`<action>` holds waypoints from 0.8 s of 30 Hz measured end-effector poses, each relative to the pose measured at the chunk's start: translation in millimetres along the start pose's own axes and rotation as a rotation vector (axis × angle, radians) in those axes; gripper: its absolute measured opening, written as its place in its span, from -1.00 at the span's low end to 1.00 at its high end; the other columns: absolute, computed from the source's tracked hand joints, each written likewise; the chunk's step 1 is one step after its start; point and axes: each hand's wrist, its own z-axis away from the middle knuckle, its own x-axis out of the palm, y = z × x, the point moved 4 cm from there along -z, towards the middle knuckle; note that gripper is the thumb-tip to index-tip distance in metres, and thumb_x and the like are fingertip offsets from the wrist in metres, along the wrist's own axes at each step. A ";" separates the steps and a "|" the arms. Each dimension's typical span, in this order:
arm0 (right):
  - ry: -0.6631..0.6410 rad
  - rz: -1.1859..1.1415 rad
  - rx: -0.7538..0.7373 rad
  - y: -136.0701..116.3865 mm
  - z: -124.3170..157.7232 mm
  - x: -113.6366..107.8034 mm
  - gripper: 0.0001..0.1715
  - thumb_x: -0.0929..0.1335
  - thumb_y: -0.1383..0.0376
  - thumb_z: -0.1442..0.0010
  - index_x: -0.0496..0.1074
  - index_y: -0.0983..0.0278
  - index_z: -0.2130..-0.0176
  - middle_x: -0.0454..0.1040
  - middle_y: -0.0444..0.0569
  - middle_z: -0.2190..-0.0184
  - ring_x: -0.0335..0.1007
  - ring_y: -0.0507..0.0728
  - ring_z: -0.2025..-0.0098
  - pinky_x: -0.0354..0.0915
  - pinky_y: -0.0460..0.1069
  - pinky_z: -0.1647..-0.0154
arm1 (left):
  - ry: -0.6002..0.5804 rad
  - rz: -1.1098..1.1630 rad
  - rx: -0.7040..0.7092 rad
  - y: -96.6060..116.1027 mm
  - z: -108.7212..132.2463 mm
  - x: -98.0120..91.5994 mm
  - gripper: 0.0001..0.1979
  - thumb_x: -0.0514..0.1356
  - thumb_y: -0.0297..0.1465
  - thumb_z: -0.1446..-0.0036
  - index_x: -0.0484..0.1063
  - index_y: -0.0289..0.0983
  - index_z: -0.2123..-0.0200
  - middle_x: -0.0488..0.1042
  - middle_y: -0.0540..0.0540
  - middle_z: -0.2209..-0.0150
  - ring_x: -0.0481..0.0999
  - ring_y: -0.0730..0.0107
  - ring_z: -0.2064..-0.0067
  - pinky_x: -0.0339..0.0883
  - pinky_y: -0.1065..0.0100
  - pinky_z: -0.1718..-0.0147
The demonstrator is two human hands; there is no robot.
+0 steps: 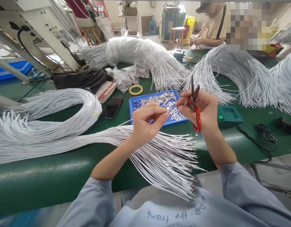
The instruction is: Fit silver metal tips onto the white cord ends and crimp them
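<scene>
My left hand [147, 121] is closed in a pinch on a white cable [124, 122]. Its end, with what looks like a small metal piece, shows at my fingertips. Red-handled scissors [197, 118] are held in my right hand [205, 108], blades pointing up. My right thumb and fingertips are close to the cable's end; whether they touch it I cannot tell. Behind both hands lies a blue tray [131, 108] with many small metal connectors [157, 99]. A fanned bundle of white cables [159, 157] spreads over the table edge below my wrists.
Coiled white cables [86, 104] and a phone [111, 107] lie left. Yellow tape [135, 90] and bags of metal parts [124, 83] sit behind the tray. A green device [230, 116] stands right. More cable bundles [249, 72] line the back, where another person [211, 31] sits.
</scene>
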 end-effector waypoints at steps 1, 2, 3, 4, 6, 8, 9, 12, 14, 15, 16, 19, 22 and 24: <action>0.000 0.000 -0.018 -2.3 2.3 1.3 -0.76 0.47 0.33 -0.06 0.50 0.11 0.21 0.60 -0.19 0.39 0.53 0.06 0.37 0.46 0.02 0.34 | -0.015 0.001 0.007 0.8 1.2 2.6 -0.93 0.32 -0.49 -0.13 0.56 -0.28 0.41 0.45 0.02 0.54 0.31 0.61 0.52 0.18 0.54 0.59; 0.002 0.007 -0.038 -4.6 4.3 2.1 -0.74 0.48 0.33 -0.06 0.50 0.10 0.20 0.60 -0.20 0.39 0.53 0.06 0.36 0.46 0.01 0.34 | -0.024 0.003 0.014 0.9 2.1 4.5 -0.93 0.32 -0.50 -0.12 0.56 -0.28 0.41 0.44 0.02 0.54 0.30 0.62 0.53 0.17 0.55 0.60; 0.003 0.017 -0.060 -6.8 5.9 2.4 -0.73 0.48 0.34 -0.06 0.50 0.09 0.19 0.60 -0.20 0.38 0.52 0.05 0.36 0.45 0.01 0.34 | -0.030 0.002 0.020 0.4 2.6 5.9 -0.94 0.32 -0.50 -0.12 0.56 -0.28 0.41 0.43 0.02 0.54 0.29 0.62 0.53 0.16 0.55 0.60; 0.004 0.024 -0.079 -8.6 7.2 2.4 -0.72 0.48 0.35 -0.07 0.50 0.07 0.19 0.60 -0.21 0.38 0.51 0.04 0.36 0.43 0.00 0.34 | -0.034 -0.001 0.026 -0.6 2.9 6.8 -0.94 0.33 -0.50 -0.12 0.56 -0.28 0.41 0.43 0.03 0.55 0.29 0.62 0.53 0.16 0.55 0.60; 0.000 0.026 -0.103 -11.1 8.5 2.5 -0.71 0.48 0.38 -0.07 0.50 0.06 0.19 0.59 -0.22 0.39 0.49 0.03 0.36 0.40 -0.01 0.37 | -0.045 -0.007 0.037 -2.8 3.0 8.0 -0.94 0.34 -0.48 -0.11 0.55 -0.28 0.42 0.42 0.03 0.56 0.29 0.62 0.54 0.15 0.54 0.60; -0.015 0.020 -0.103 -11.8 8.6 3.2 -0.69 0.47 0.41 -0.05 0.51 0.08 0.20 0.58 -0.23 0.40 0.47 0.02 0.38 0.38 -0.01 0.40 | -0.056 -0.009 0.045 -4.5 3.0 8.7 -0.93 0.36 -0.45 -0.10 0.55 -0.28 0.42 0.41 0.04 0.57 0.28 0.63 0.55 0.15 0.54 0.60; -0.019 0.020 -0.094 -11.6 8.5 3.6 -0.69 0.47 0.42 -0.05 0.51 0.09 0.20 0.57 -0.23 0.41 0.45 0.02 0.39 0.36 -0.02 0.41 | -0.060 -0.009 0.049 -4.9 3.0 9.0 -0.92 0.37 -0.43 -0.09 0.55 -0.28 0.42 0.41 0.05 0.57 0.28 0.63 0.56 0.15 0.54 0.60; -0.019 0.010 -0.071 -10.4 8.1 4.8 -0.70 0.47 0.43 -0.03 0.52 0.12 0.21 0.56 -0.24 0.43 0.43 0.00 0.41 0.33 -0.03 0.43 | -0.058 -0.016 0.058 -5.1 3.2 9.6 -0.91 0.38 -0.41 -0.09 0.55 -0.28 0.42 0.42 0.05 0.56 0.28 0.63 0.56 0.17 0.54 0.60; -0.022 -0.006 -0.072 -10.3 8.5 5.7 -0.70 0.48 0.42 -0.02 0.52 0.12 0.22 0.55 -0.25 0.43 0.42 -0.01 0.41 0.30 -0.04 0.43 | -0.052 -0.030 0.061 -4.8 3.2 9.8 -0.91 0.38 -0.41 -0.09 0.56 -0.28 0.42 0.43 0.05 0.56 0.28 0.64 0.56 0.16 0.54 0.60; -0.020 -0.008 -0.074 -10.3 9.0 6.1 -0.70 0.48 0.42 -0.02 0.52 0.12 0.22 0.55 -0.25 0.43 0.41 -0.01 0.41 0.29 -0.04 0.43 | -0.049 -0.037 0.062 -4.6 3.1 10.0 -0.91 0.38 -0.41 -0.08 0.56 -0.28 0.42 0.43 0.05 0.56 0.27 0.64 0.56 0.16 0.55 0.60; -0.016 -0.001 -0.074 -10.5 9.4 6.4 -0.71 0.47 0.42 -0.03 0.52 0.12 0.23 0.54 -0.25 0.43 0.40 -0.01 0.42 0.28 -0.03 0.43 | -0.046 -0.044 0.062 -4.5 3.1 10.1 -0.91 0.38 -0.41 -0.08 0.56 -0.28 0.42 0.43 0.05 0.56 0.27 0.64 0.56 0.16 0.55 0.61; 0.003 0.049 -0.036 -10.2 10.5 7.0 -0.76 0.45 0.42 -0.04 0.51 0.13 0.26 0.53 -0.21 0.43 0.37 0.02 0.42 0.30 0.00 0.41 | -0.040 -0.057 0.064 -4.1 3.2 10.7 -0.91 0.38 -0.42 -0.08 0.56 -0.29 0.43 0.43 0.04 0.56 0.24 0.65 0.57 0.13 0.56 0.62; 0.005 0.042 -0.026 -11.2 10.3 8.4 -0.73 0.43 0.47 -0.01 0.49 0.14 0.28 0.50 -0.21 0.45 0.35 0.02 0.42 0.29 0.00 0.40 | -0.044 -0.057 0.060 -3.3 3.6 11.5 -0.92 0.35 -0.44 -0.10 0.56 -0.29 0.44 0.43 0.03 0.56 0.24 0.65 0.58 0.12 0.56 0.63; 0.008 0.013 -0.046 -12.0 9.8 9.1 -0.68 0.41 0.52 0.02 0.48 0.15 0.29 0.48 -0.22 0.45 0.32 0.01 0.42 0.27 -0.01 0.40 | -0.049 -0.065 0.054 -2.7 4.0 12.1 -0.90 0.33 -0.44 -0.13 0.56 -0.30 0.44 0.43 0.03 0.56 0.24 0.65 0.58 0.13 0.56 0.63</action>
